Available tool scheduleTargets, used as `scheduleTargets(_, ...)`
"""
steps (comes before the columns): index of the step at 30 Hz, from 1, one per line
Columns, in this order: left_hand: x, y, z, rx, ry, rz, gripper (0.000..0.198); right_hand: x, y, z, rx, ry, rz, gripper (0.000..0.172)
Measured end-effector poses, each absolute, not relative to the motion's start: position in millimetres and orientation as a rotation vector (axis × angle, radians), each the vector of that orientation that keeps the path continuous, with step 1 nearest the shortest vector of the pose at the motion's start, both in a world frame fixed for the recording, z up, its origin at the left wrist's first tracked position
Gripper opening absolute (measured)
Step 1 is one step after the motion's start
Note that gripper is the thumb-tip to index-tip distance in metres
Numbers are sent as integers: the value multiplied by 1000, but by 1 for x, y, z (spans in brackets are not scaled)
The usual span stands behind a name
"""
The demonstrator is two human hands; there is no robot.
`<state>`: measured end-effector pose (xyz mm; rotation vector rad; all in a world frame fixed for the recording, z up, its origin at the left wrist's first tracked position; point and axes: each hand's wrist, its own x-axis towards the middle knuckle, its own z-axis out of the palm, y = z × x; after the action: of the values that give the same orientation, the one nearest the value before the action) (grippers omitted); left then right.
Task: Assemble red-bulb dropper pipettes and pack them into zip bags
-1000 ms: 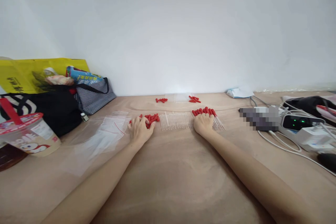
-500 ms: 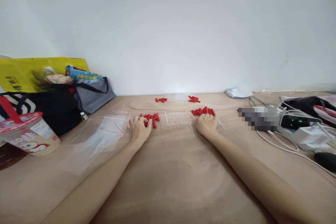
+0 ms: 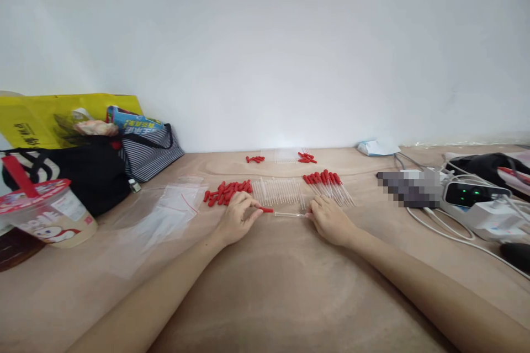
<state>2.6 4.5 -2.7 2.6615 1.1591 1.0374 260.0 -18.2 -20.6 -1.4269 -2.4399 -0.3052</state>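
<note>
My left hand [image 3: 238, 217] pinches a red rubber dropper bulb [image 3: 266, 210] between thumb and fingers, its end pointing right. Facing it, a glass dropper tube [image 3: 289, 214] lies level with its right end in my closed right hand [image 3: 329, 219]. A small gap separates the bulb from the tube. Behind my left hand is a pile of loose red bulbs [image 3: 223, 193]. A row of bare glass tubes [image 3: 278, 191] lies between the hands, further back. Beyond my right hand, several droppers with red bulbs fitted [image 3: 327, 179] lie side by side.
Clear plastic bags [image 3: 165, 212] lie at the left, near a drink cup [image 3: 62, 218] and a striped bag [image 3: 151, 151]. Against the wall are more red bulbs [image 3: 255, 159] and tubes. Cables and a device with green lights [image 3: 472, 194] sit at the right.
My left hand has come right from the pile, now with a red bulb. My right hand has drawn back from the fitted droppers and now holds a glass tube.
</note>
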Motion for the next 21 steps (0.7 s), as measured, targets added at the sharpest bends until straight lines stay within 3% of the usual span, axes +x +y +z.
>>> scheduleTargets(4, 3, 1, -2, 2708, 1024, 842, 12, 271, -8, -24, -1413, -2466, -310, 19)
scheduleTargets(11, 4, 0, -4, 2718, 1063, 812, 6, 284, 20, -24, -1416, -2512, -236, 20)
scheduleTargets(17, 9, -2, -4, 2673, 989, 732, 19, 282, 25, -22, -1338, -2461, -175, 19)
scheduleTargets(21, 12, 0, -5, 2626, 932, 712, 10, 271, 20, -23, -1206, -2379, -67, 22)
